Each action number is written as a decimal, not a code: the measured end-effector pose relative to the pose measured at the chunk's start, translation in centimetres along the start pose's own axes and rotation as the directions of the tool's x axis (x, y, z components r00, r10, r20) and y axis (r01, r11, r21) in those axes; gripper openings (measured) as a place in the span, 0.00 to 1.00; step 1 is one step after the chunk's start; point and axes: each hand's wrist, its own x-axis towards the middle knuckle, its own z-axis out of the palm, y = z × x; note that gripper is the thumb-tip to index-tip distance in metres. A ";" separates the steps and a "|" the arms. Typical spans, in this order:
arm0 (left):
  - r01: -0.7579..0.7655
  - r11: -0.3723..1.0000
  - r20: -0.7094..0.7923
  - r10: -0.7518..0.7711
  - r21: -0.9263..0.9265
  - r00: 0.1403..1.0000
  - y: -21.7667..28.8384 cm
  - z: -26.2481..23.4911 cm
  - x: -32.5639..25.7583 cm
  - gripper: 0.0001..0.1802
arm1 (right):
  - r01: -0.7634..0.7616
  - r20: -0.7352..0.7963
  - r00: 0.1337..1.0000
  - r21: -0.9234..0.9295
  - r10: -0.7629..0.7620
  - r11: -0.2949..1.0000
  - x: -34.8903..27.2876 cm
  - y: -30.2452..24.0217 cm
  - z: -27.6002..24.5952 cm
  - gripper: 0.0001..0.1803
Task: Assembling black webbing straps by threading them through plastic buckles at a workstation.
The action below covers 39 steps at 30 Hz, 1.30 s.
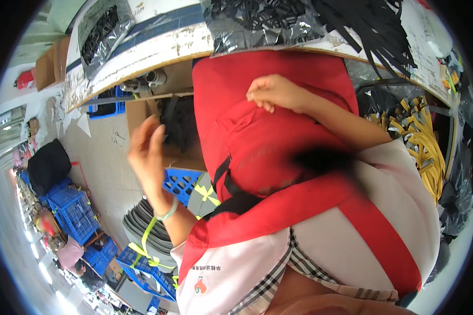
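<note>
My left hand (146,157) is raised to the left of my lap, beyond the edge of the red apron (278,157). Its fingers are loosely bent and slightly blurred, with the thumb apart, and nothing shows in them. A pale bracelet (167,209) circles that wrist. Over the red cloth on my lap is my right hand (273,93), its fingers curled in and pressed together near the table edge. Whatever those fingers may hold is hidden.
Before me runs a worn white table (178,39) bearing plastic bags of small black parts (263,16) and loose black straps (370,31). Yellow-and-grey strips (418,139) hang at right. Coiled grey bands (147,231) and blue crates (72,210) stand at left.
</note>
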 end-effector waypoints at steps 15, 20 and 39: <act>-0.655 0.493 0.435 0.495 0.573 0.753 8.2 27.5 16.1 0.53 | 0.058 -0.028 0.998 -0.106 -0.062 0.993 -0.2 1.6 -3.3 0.10; -0.713 0.585 0.457 0.550 0.388 0.699 8.0 28.7 16.0 0.33 | 0.062 0.000 0.998 -0.110 -0.062 0.992 0.8 1.7 -3.8 0.11; 0.686 0.402 0.747 -0.007 -0.607 0.665 7.3 26.4 21.8 0.14 | 0.064 0.007 0.998 -0.150 -0.064 0.987 1.3 1.1 -3.7 0.11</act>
